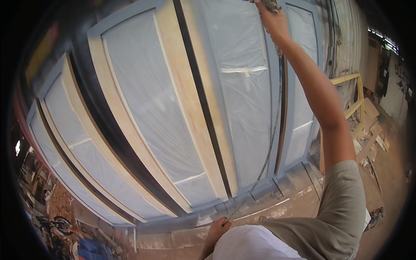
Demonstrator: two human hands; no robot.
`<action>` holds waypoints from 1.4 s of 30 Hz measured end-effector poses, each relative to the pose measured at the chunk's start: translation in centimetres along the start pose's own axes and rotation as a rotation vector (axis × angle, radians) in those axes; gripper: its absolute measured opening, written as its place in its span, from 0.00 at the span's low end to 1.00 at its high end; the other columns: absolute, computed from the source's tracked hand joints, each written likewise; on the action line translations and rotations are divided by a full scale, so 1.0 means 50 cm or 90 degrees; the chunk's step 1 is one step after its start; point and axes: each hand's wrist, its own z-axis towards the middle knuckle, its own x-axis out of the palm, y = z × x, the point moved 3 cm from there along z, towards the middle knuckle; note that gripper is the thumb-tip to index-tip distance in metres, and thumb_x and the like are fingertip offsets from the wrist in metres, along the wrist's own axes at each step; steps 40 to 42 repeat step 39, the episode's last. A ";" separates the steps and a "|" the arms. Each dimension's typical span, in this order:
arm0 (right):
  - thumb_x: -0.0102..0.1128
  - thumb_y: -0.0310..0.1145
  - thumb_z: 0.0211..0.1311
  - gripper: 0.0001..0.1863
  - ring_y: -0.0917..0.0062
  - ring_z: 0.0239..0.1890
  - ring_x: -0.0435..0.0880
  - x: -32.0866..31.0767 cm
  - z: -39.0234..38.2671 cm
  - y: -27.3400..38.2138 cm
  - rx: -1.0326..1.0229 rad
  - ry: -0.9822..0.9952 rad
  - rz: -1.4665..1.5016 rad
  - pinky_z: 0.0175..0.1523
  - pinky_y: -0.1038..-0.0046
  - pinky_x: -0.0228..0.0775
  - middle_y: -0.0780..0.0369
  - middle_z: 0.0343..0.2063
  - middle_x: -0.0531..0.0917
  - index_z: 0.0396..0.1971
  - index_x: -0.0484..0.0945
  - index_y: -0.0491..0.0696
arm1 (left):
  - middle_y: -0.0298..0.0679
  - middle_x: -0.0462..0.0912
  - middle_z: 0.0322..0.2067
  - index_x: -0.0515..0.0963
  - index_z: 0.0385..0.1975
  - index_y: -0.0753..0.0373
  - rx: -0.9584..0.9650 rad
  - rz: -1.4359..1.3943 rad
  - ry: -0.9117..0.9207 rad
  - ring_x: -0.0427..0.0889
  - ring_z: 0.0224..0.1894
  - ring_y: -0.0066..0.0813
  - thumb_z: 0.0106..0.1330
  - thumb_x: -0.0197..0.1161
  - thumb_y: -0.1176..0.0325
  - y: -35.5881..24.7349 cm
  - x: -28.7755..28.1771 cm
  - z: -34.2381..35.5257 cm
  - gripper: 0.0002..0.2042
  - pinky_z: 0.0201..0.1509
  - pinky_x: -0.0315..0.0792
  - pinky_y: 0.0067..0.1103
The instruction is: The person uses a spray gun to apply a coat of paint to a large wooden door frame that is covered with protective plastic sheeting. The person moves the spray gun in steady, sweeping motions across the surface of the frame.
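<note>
High at the top edge, my right hand (274, 22) grips a metal spray gun (272, 5), partly cut off by the picture's edge. From the gun a thin hose (276, 117) hangs in a long curve down to my left hand (216, 228), closed around it near my body. Before me stand several tall wooden frames, their panels covered in clear plastic film (147, 82). The frame under my right arm (216, 78) is mostly grey-blue, with a bare yellowish strip along its left side. The frame left of it (186, 99) shows bare wood uprights and a grey-blue top.
At the right, a yellowish wooden frame (360, 99) leans near scattered boards and scraps (372, 143). Corrugated sheeting (349, 34) rises behind. Grey-stained boards lie along the frames' feet. At the lower left are a spoked wheel (60, 225), wood pieces and a blue sheet (93, 250).
</note>
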 end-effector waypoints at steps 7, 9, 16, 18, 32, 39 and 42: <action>0.70 0.56 0.59 0.25 0.83 0.22 0.72 0.017 -0.075 -0.023 0.071 0.077 0.009 0.26 0.73 0.61 0.66 0.19 0.76 0.27 0.81 0.45 | 0.52 0.76 0.21 0.76 0.30 0.67 0.038 0.072 0.012 0.74 0.22 0.42 0.70 0.61 0.56 0.018 -0.017 -0.001 0.17 0.29 0.68 0.34; 0.72 0.57 0.57 0.26 0.87 0.16 0.66 -0.015 -0.165 -0.054 0.143 0.105 -0.005 0.20 0.79 0.57 0.72 0.14 0.73 0.22 0.81 0.47 | 0.53 0.77 0.24 0.76 0.31 0.67 0.063 0.073 0.020 0.76 0.26 0.47 0.70 0.61 0.56 0.041 -0.015 0.001 0.17 0.32 0.69 0.35; 0.71 0.56 0.58 0.24 0.78 0.22 0.71 -0.331 -0.715 -0.128 0.478 0.227 -0.187 0.31 0.67 0.69 0.62 0.16 0.78 0.37 0.87 0.47 | 0.48 0.85 0.32 0.80 0.42 0.61 -0.019 0.082 0.287 0.84 0.36 0.47 0.68 0.62 0.57 0.234 0.054 0.019 0.14 0.43 0.76 0.31; 0.72 0.54 0.58 0.22 0.79 0.20 0.68 -0.456 -0.875 -0.096 0.578 0.234 -0.210 0.29 0.68 0.66 0.62 0.14 0.75 0.31 0.86 0.46 | 0.48 0.85 0.36 0.80 0.43 0.59 -0.018 0.184 0.425 0.85 0.40 0.42 0.70 0.60 0.58 0.280 0.070 0.005 0.12 0.46 0.76 0.31; 0.68 0.42 0.61 0.24 0.63 0.53 0.82 -0.824 -1.145 0.429 0.616 0.087 -0.343 0.54 0.64 0.77 0.59 0.54 0.79 0.56 0.79 0.50 | 0.38 0.64 0.68 0.56 0.71 0.58 -0.179 -0.408 0.845 0.63 0.71 0.34 0.77 0.46 0.42 -0.247 0.345 -0.136 0.32 0.71 0.63 0.38; 0.68 0.43 0.59 0.30 0.62 0.60 0.77 -1.122 -1.038 0.698 0.544 0.053 -0.669 0.56 0.60 0.77 0.58 0.63 0.68 0.61 0.74 0.51 | 0.37 0.63 0.68 0.57 0.71 0.58 -0.164 -0.277 0.955 0.65 0.70 0.35 0.75 0.54 0.49 -0.459 0.624 -0.448 0.31 0.71 0.64 0.34; 0.68 0.43 0.59 0.30 0.62 0.60 0.77 -1.122 -1.038 0.698 0.544 0.053 -0.669 0.56 0.60 0.77 0.58 0.63 0.68 0.61 0.74 0.51 | 0.37 0.63 0.68 0.57 0.71 0.58 -0.164 -0.277 0.955 0.65 0.70 0.35 0.75 0.54 0.49 -0.459 0.624 -0.448 0.31 0.71 0.64 0.34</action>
